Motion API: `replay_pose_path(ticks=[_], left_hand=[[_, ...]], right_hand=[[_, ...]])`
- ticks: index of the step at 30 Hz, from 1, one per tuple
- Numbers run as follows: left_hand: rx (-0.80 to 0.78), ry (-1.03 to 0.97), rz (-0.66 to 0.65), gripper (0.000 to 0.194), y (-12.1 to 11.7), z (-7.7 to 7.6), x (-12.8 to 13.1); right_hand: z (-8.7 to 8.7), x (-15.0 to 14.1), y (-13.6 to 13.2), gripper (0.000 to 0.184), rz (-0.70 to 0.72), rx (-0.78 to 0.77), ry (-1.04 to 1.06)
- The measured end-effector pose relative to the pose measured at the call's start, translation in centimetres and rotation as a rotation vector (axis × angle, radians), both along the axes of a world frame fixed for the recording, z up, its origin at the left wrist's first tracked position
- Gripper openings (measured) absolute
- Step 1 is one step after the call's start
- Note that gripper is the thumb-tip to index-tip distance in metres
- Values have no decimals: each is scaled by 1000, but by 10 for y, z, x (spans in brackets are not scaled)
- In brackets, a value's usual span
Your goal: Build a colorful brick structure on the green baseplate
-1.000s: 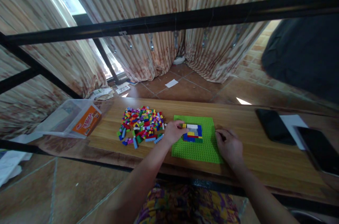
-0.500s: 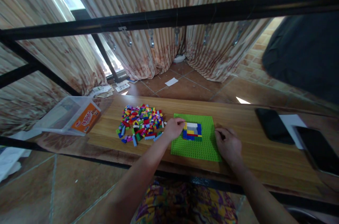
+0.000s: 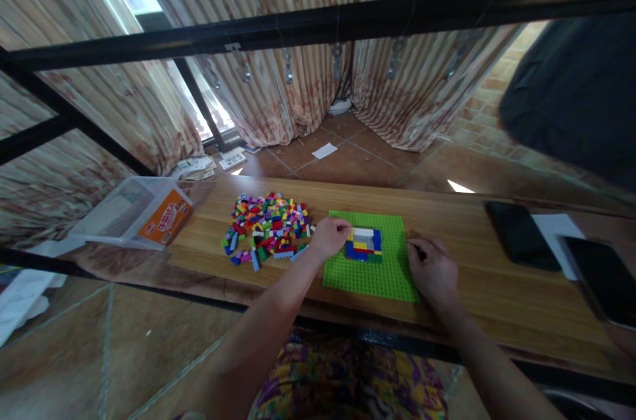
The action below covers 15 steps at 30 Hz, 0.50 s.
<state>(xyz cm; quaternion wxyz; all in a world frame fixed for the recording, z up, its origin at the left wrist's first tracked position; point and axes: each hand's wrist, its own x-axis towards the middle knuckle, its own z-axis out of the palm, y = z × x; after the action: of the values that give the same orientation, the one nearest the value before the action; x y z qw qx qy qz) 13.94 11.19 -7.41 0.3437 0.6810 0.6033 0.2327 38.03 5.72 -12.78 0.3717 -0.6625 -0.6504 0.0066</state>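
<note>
A small rectangle of toy bricks (image 3: 364, 252) in blue, white, grey, yellow, red and green is built on a green baseplate (image 3: 370, 281). My left hand (image 3: 332, 238) is closed in a pinch at the upper left corner of this build, touching it or nearly so. Anything between its fingertips is too small to make out. At the baseplate's right edge my right hand (image 3: 434, 269) rests with its fingers curled in against the thumb. What those fingers hold, if anything, is hidden. To the left spreads a pile of loose coloured bricks (image 3: 271, 228).
All this lies on a wooden tabletop (image 3: 209, 261). A clear plastic bin (image 3: 124, 211) with an orange label stands at the left. Two dark phones (image 3: 521, 234) and a white paper (image 3: 555, 238) lie at the right. A black metal bar (image 3: 308, 26) crosses beyond the table.
The camera view has shifted slightly, moving the scene a little to the right. Both hands keep nearly the same places by the build and the baseplate edge.
</note>
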Motion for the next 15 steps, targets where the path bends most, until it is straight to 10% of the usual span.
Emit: replay_pose_path(ticks=[15], left_hand=[[-34, 79, -61, 18, 16, 1, 4]], right_hand=[[-3, 1, 2, 28, -9, -23, -43]])
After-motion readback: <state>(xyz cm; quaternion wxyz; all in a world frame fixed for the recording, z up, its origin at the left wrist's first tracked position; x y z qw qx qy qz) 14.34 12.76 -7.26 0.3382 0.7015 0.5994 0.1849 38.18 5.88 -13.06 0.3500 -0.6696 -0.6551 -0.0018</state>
